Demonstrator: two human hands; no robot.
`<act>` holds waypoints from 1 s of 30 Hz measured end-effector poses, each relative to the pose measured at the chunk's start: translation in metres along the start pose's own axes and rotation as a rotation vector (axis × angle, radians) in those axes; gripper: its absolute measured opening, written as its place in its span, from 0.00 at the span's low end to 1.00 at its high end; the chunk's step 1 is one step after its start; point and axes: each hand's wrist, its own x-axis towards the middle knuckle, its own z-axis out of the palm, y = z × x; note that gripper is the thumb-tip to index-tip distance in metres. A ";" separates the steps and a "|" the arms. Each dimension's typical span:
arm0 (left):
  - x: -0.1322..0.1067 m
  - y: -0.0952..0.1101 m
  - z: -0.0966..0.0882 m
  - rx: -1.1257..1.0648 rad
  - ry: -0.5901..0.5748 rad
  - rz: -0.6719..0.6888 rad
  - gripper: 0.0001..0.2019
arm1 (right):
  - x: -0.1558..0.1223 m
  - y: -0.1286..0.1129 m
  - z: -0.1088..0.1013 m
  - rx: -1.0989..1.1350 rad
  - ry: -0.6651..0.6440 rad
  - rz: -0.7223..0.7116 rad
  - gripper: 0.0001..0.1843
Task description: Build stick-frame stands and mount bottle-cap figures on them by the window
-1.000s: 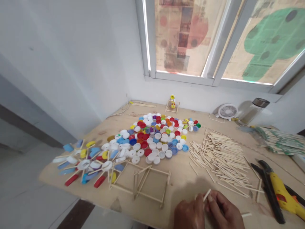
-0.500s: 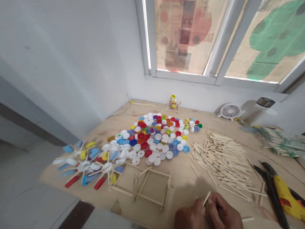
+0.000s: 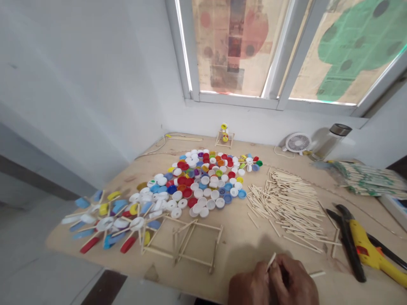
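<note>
Stick [image 3: 271, 261] is gripped between the closed left hand [image 3: 249, 284] and right hand [image 3: 294, 280], near the table's [image 3: 237, 231] near edge. Snapping is judged possible if uneven pressure is applied; frames [image 3: 186, 239] could be knocked by a leftward sweep.

Window paper [image 3: 219, 55]: faint print — cannot be read.
Packs [image 3: 365, 177]: green print — too blurred to read.
White cap [image 3: 151, 184]: green mark, too small to make out.

Bare left hand [image 3: 249, 284], right hand [image 3: 295, 279] (also bare)
</note>
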 end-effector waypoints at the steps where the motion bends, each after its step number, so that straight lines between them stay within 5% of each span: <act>1: -0.002 0.000 -0.007 -0.014 0.006 0.035 0.13 | 0.000 0.001 -0.001 -0.012 -0.012 -0.032 0.19; 8: -0.006 0.000 -0.025 -0.057 0.017 0.041 0.13 | 0.000 -0.012 -0.005 -0.080 0.046 -0.113 0.18; 20: -0.013 -0.006 -0.039 -0.072 -0.042 0.196 0.12 | -0.010 -0.011 -0.019 -0.126 -0.107 -0.178 0.13; 30: -0.015 0.015 -0.076 -0.028 -0.190 0.247 0.13 | -0.012 0.001 -0.044 -0.181 -0.261 -0.329 0.10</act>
